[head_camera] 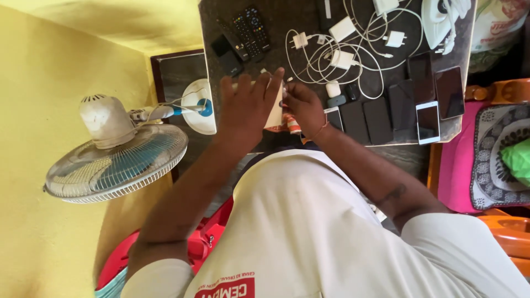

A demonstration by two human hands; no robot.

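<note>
— What's laid out there?

— A dark table (221,33), crowded. Beside it stands a pedestal fan (116,165). On the table top there is a row of phones (378,118) lying face up side by side, two black remotes (251,30) at the far edge, and white chargers (342,58) tangled in their cables.

— And the person?

— Working at the near edge of the table on a pale box (274,113), a small flat one, held just above the surface between both hands. The left hand (248,105) lies over its broad face with the fingers spread flat and long, clasping it. The right hand (303,107) is bunched narrow, fingertips pinched at the box's other edge. Whether they hold the box itself or a flap of it, I can't tell.

— How far along, would you say?

— Early, by my guess. The box is up and steadied, but I see nothing drawn out of it, and most of it is hidden under that left hand. A red-orange packet (292,128) peeks out just below the hands, touching or nearly so.

— Which way does the box run?

— Its long axis goes away from the person's body — far end towards the cables, near end towards the chest — leaning slightly to the left at the near end.
</note>
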